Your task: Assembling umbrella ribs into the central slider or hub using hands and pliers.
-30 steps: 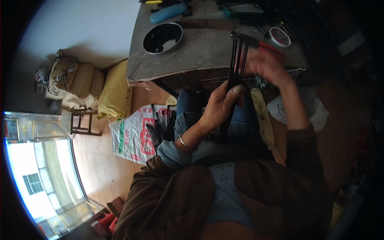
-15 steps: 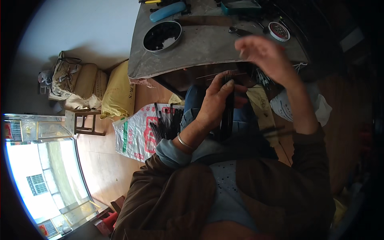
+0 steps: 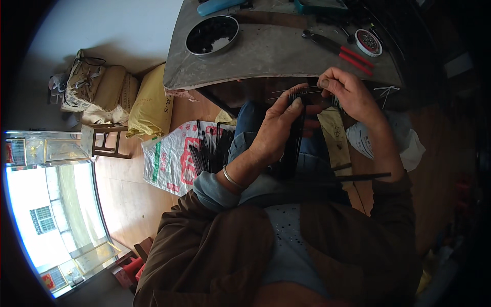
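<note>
My left hand (image 3: 271, 130), wearing a silver bangle, is closed round a bundle of thin black strips (image 3: 292, 151) held upright over my lap. Thin metal wires (image 3: 311, 91) run crosswise at the top of the bundle and stick out on both sides. Just right of it, my right hand (image 3: 352, 97) pinches the wires' right ends between thumb and fingers. Pliers with red handles (image 3: 356, 60) lie on the grey table (image 3: 261, 56) beyond that hand. A dark rod (image 3: 365, 177) extends sideways near my right forearm.
On the table stand a bowl (image 3: 204, 54) of black pieces and a round white tin (image 3: 379, 49) of small bits. More black strips (image 3: 212, 148) lie on a white printed sack (image 3: 166, 158) at left. A wooden stool (image 3: 110, 143) and yellow sack (image 3: 148, 110) stand farther left.
My right hand has come down from over the pliers to the wires and now pinches them. The pliers' red handles are uncovered. My left hand keeps its hold on the bundle.
</note>
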A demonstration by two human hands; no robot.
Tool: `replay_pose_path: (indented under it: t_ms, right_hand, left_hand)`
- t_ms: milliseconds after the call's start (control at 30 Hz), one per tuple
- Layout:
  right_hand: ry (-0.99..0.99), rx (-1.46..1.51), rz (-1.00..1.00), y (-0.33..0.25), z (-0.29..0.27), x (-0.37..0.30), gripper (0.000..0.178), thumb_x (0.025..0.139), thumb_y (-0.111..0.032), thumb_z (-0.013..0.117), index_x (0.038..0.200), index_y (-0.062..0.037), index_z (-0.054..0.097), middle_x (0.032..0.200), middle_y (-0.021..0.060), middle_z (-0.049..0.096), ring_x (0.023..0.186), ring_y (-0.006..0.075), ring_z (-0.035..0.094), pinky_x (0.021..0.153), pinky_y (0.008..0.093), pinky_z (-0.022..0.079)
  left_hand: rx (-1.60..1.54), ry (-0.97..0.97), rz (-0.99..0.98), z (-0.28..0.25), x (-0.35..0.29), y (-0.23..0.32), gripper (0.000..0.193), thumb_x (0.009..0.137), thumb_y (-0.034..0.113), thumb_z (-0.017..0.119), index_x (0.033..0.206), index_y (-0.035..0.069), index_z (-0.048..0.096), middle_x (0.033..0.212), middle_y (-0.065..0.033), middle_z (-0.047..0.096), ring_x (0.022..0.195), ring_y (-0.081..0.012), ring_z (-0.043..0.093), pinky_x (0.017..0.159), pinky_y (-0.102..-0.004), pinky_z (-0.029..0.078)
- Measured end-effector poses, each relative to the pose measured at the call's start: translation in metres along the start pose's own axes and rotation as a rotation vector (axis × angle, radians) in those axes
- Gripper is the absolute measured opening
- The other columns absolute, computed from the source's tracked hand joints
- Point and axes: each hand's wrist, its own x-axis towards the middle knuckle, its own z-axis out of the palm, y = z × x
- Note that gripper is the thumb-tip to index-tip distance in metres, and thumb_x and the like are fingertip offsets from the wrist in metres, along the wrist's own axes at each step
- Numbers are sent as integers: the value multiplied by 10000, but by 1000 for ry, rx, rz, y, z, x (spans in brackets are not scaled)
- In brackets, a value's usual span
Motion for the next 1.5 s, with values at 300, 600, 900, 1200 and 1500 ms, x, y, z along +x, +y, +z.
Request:
replay_pose_path:
  t_ms: [300,600,900,1200,1500]
  right_hand:
    - [57,-129,-273,-1,9,1,150,900,-108,574,848,29,604,701,69,597,634,130,536,604,281,444]
    - [-92,394,27,14,1,-4,234,945,-200,553,1020,12,619,918,65,642,839,123,619,734,272,502]
    - [-507,541,64,58,69,-15,313,849,-94,629,1138,11,570,1022,105,644,925,200,635,822,313,505]
    - [-188,1285,288,43,83,-21,269,911,-71,458,1160,24,495,1026,178,633,951,301,635,827,423,514]
    - [-187,1312,330,53,60,-6,223,928,-22,448,1133,2,532,1042,170,636,1014,314,618,873,452,501]
  left_hand:
    - [13,4,33,-1,3,2,389,1023,258,333,1385,115,340,1126,-138,599,918,-225,633,766,-334,519]
    - [88,79,96,-5,1,-3,327,996,241,438,1268,62,455,917,-75,611,774,-143,605,694,-288,513]
    - [767,29,399,-22,12,6,303,895,154,526,1163,25,590,1118,-104,583,1074,-204,529,885,-292,431]
    - [814,-48,176,-46,103,130,404,937,261,566,1266,28,543,836,-52,629,644,-86,590,553,-238,493]
    - [1576,459,612,-78,399,210,324,797,317,650,1001,68,683,938,-140,684,869,-285,669,759,-385,535]
